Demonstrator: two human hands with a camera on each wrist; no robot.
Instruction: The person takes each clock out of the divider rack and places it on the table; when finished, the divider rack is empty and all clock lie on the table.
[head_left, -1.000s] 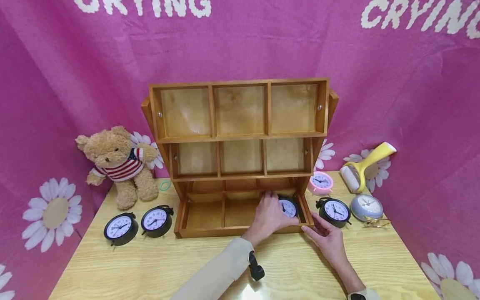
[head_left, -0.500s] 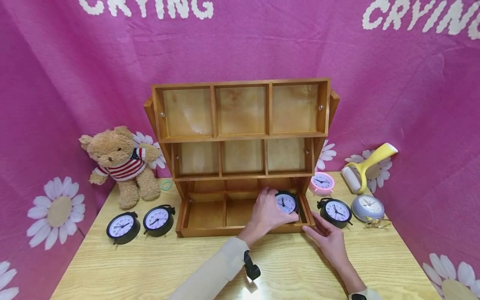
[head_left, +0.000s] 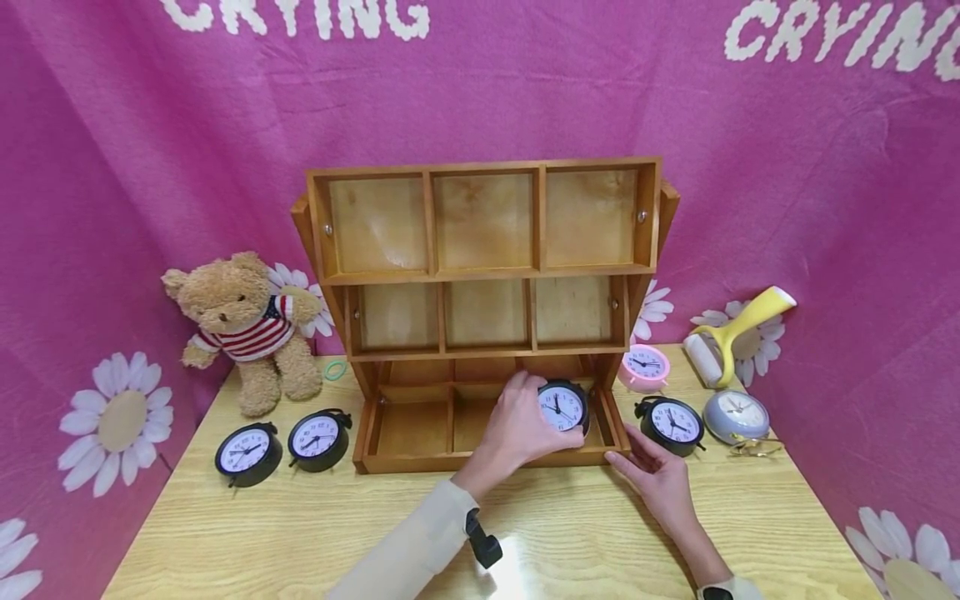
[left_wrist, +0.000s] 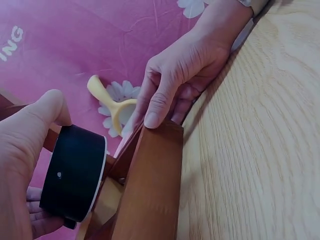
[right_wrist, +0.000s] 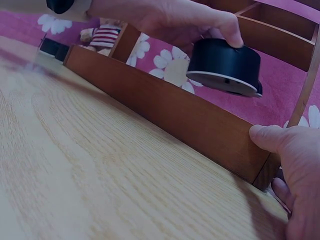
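My left hand (head_left: 519, 427) holds a round black alarm clock (head_left: 561, 407) between thumb and fingers, over the bottom right compartment of a tiered wooden display shelf (head_left: 491, 463). Seen from the right wrist, the clock (right_wrist: 224, 64) is above the shelf's front board (right_wrist: 165, 112), apart from it. In the left wrist view, the clock's black side (left_wrist: 75, 170) faces the camera and its dial is hidden. My right hand (head_left: 660, 482) grips the shelf's front right corner, its thumb on the front board. Right beside that hand stands another black alarm clock (head_left: 671, 425).
Two black alarm clocks (head_left: 249, 454) (head_left: 318, 440) and a teddy bear (head_left: 247, 329) are on the left, near a green ring (head_left: 334, 370). To the right are a pink clock (head_left: 643, 367), a grey-blue clock (head_left: 735, 417), gold-coloured glasses (head_left: 756, 447) and a yellow-handled lint roller (head_left: 727, 337).
My left hand has lifted the black alarm clock up out of the bottom right compartment and shifted it slightly left. My right hand has stayed at the shelf corner.
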